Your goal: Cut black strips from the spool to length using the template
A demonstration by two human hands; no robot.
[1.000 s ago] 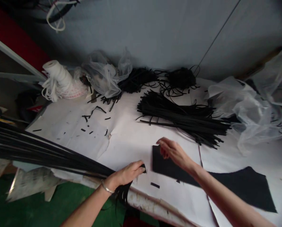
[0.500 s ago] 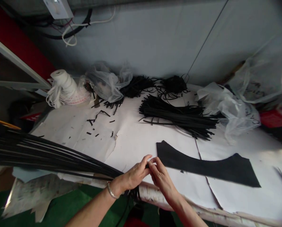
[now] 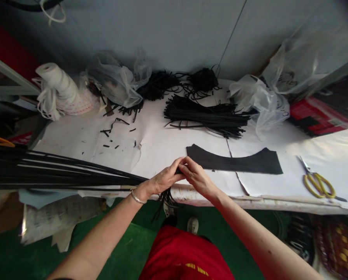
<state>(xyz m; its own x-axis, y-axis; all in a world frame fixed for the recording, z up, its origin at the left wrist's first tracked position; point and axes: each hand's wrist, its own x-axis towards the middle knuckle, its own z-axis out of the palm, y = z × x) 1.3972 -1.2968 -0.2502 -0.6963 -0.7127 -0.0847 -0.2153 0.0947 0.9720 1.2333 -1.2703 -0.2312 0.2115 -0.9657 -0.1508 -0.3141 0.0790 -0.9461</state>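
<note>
A long bundle of black strips (image 3: 83, 175) runs in from the left along the table's front edge and passes under my left hand (image 3: 162, 179). My left hand is closed around it, and loose strip ends (image 3: 166, 195) hang below the wrist over the edge. My right hand (image 3: 196, 175) meets the left, its thumb and fingers pinched at a dark bit of the strips (image 3: 178, 170) that shows between both hands. Just beyond the right hand lies a flat black curved piece (image 3: 235, 161). What the palms cover is hidden.
A thick pile of black strips (image 3: 206, 114) lies farther back, with plastic bags (image 3: 261, 101) beside it. Yellow-handled scissors (image 3: 318, 182) rest at the right. Small black scraps (image 3: 112, 134) and a white cone of cord (image 3: 57, 83) are at the left.
The view has tipped down and shifted right, bringing the scissors fully into sight. Both hands stay together at the strips, with the fingers drawn closer over the dark end.
</note>
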